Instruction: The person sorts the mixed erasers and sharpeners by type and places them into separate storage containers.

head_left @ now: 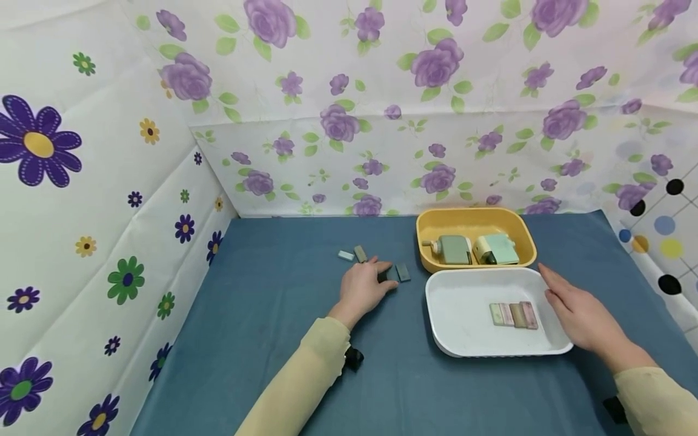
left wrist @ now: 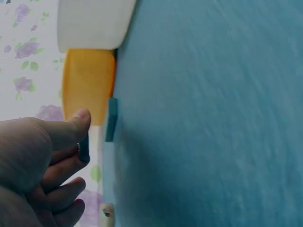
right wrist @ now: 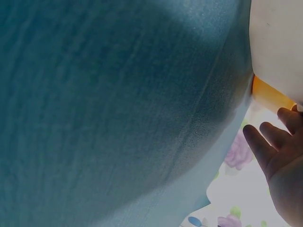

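Observation:
My left hand (head_left: 364,289) reaches over the blue cloth. In the left wrist view its thumb and finger pinch a small dark rectangular block (left wrist: 84,149). Just right of that hand lies a dark blue-grey block (head_left: 403,272). Beyond it lie a pale block (head_left: 346,255) and an olive-brown block (head_left: 360,254). My right hand (head_left: 586,318) is at the right end of the white tray (head_left: 458,315), fingers extended and nothing held; whether it touches the rim I cannot tell. Inside the tray, several small coloured blocks (head_left: 514,315) sit side by side.
Behind the white tray stands a yellow tray (head_left: 474,214) holding a grey-green bottle-like object (head_left: 455,250) and a mint-green object (head_left: 500,249). Blue cloth (head_left: 262,303) covers the table. Flowered sheets (head_left: 338,91) hang at the back and left.

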`<action>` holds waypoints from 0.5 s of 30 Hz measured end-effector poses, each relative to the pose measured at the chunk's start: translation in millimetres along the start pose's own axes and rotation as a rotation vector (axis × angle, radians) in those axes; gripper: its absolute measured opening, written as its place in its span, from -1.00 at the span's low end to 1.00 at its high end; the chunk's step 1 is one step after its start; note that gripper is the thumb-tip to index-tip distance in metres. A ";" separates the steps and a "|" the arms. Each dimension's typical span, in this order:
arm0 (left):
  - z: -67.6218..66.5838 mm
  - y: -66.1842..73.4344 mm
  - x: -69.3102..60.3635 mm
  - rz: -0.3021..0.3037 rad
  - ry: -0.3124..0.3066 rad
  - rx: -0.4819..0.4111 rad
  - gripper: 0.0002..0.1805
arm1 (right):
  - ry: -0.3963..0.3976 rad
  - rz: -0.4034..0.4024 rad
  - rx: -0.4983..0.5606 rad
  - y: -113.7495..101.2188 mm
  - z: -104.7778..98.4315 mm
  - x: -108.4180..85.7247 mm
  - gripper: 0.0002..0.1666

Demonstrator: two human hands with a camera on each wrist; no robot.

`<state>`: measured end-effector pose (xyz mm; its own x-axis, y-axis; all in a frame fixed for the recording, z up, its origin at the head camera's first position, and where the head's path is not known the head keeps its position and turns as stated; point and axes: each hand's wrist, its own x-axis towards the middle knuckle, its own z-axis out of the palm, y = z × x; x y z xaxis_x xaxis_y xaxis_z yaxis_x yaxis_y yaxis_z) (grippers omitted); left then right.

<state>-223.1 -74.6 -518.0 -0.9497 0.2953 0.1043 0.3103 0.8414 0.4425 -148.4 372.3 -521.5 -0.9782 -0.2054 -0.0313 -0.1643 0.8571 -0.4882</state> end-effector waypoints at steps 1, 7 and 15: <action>-1.2 1.6 -0.9 0.007 0.015 -0.018 -0.45 | 0.002 -0.002 -0.003 0.3 0.4 0.0 -0.26; -8.3 13.5 -5.2 0.041 0.098 -0.090 -0.46 | -0.003 0.001 -0.005 1.0 1.9 1.4 -0.25; -14.4 35.9 -13.8 0.083 0.137 -0.158 -0.42 | 0.000 -0.011 -0.012 2.1 1.9 1.5 -0.26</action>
<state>-199.4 -55.0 -490.7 -0.9214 0.2872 0.2617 0.3874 0.7320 0.5604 -150.0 373.0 -524.3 -0.9763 -0.2149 -0.0258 -0.1768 0.8606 -0.4777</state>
